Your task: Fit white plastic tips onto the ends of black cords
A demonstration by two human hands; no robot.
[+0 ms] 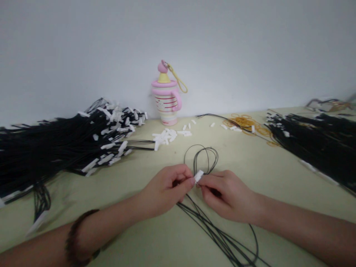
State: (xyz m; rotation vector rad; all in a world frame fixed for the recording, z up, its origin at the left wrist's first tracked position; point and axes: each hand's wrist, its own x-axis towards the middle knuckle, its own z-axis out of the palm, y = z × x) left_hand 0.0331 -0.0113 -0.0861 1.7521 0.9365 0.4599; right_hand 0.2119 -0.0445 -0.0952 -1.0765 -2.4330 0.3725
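My left hand [167, 189] and my right hand [228, 193] meet low over the middle of the table [144, 237], fingertips almost touching. Between them I pinch a small white tag [199, 175]: the fingers of my left hand are closed on its near end with thumb and forefinger, and the fingers of my right hand are closed just beside it, gripping the thin black cords [211, 230] where they enter the tag. I cannot tell whether my right fingertips also press the tag itself. Beyond the tag the cords form a loop [201, 157] lying flat on the table, and toward me they trail off between my forearms to the bottom edge of the view. A dark beaded bracelet [79, 237] sits on my left wrist.

To my left lies a big heap of black cords with white tags [63, 144], its tagged ends pointing toward the middle. To my right is another black bundle [317, 148], well apart from my hands. Against the wall stands a pink striped cup [167, 100] with a yellow strap. In front of it lie loose white tags [167, 135], and further right a pile of yellow rubber bands [246, 122].
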